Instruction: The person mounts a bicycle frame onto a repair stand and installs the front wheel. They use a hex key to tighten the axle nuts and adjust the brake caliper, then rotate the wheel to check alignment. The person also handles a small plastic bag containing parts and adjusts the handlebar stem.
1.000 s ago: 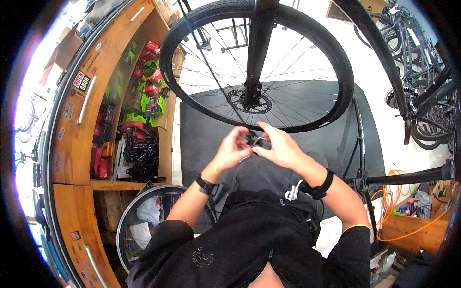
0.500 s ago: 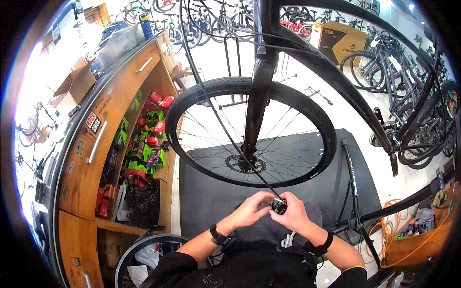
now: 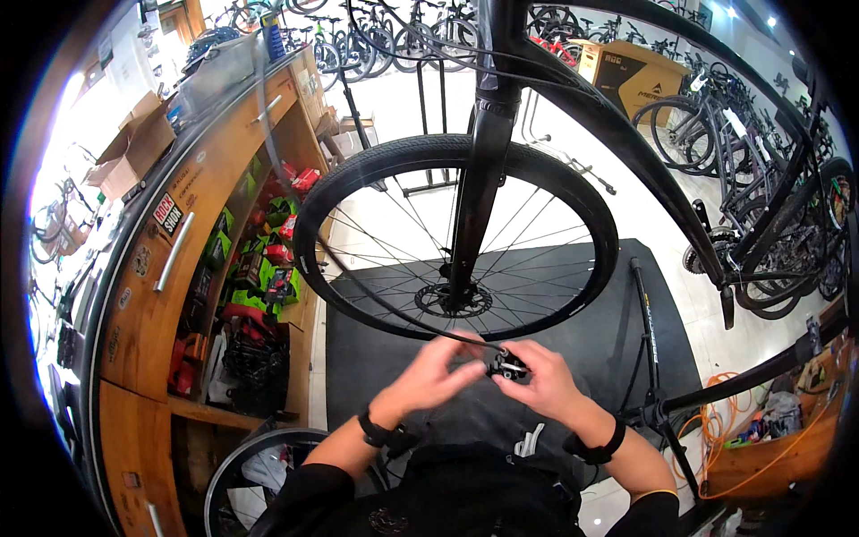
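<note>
My right hand (image 3: 544,383) is closed around a small black disc brake caliper (image 3: 508,365), gripping it between thumb and fingers. A black brake hose (image 3: 380,309) runs from the caliper and arches up to the left across the front wheel. Just left of the caliper is my left hand (image 3: 422,378), slightly blurred, its fingers apart and holding nothing visible. Beyond both hands stands the front wheel (image 3: 601,304), fitted in a black fork (image 3: 479,192). A brake rotor (image 3: 431,301) sits at its hub.
A wooden cabinet (image 3: 134,318) with open shelves of packaged parts lines the left. The black bike frame (image 3: 617,148) slants across the upper right. A dark mat (image 3: 573,358) lies underneath. To the right are a stand's legs (image 3: 651,358) and an orange hose (image 3: 716,443).
My left hand has moved left, away from the caliper. The hose has swung left into a wide bow, and the caliper has turned in my right hand, which moved slightly up.
</note>
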`<state>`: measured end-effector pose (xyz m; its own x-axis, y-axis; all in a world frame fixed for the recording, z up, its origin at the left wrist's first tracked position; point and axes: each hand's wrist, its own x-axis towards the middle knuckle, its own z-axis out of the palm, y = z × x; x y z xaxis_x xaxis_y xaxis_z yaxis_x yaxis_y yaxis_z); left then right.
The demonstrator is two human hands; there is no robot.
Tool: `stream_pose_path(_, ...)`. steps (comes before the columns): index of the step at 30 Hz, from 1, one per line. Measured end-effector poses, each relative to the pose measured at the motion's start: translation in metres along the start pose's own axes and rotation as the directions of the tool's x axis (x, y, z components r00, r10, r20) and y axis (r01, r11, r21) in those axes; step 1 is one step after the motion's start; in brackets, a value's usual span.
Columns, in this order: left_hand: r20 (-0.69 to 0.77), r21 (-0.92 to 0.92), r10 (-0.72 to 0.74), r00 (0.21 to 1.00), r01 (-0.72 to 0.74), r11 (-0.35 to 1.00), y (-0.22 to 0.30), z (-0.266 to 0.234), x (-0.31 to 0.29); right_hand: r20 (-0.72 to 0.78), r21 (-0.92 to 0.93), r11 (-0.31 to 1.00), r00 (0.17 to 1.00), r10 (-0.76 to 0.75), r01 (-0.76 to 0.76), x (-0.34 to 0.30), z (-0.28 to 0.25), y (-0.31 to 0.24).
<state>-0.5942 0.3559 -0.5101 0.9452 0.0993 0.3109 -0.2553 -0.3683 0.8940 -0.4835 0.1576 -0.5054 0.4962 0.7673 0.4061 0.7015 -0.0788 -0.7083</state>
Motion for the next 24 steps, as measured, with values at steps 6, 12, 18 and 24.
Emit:
stream_pose_path(6,-0.052,0.130,0.043,0.998,-0.036,0.991,0.021,-0.062,0.018,-0.013,-0.147,0.953,0.963,-0.270,0.265,0.076,-0.019,-0.044)
stream_pose_path(12,-0.450,-0.020,0.062,0.891,-0.080,0.997,0.000,-0.046,0.017,0.167,-0.099,0.909,0.907,-0.386,0.405,0.143,0.007,-0.064)
stream_pose_path(18,-0.567,-0.056,0.024,0.824,-0.067,0.996,-0.015,-0.066,0.031,0.065,-0.101,0.958,0.962,-0.264,0.270,0.154,0.031,-0.059)
stream_pose_path(24,-0.598,-0.234,0.030,0.801,-0.210,0.949,-0.019,-0.053,0.062,-0.288,0.262,0.956,0.935,0.209,-0.133,0.145,-0.028,-0.006)
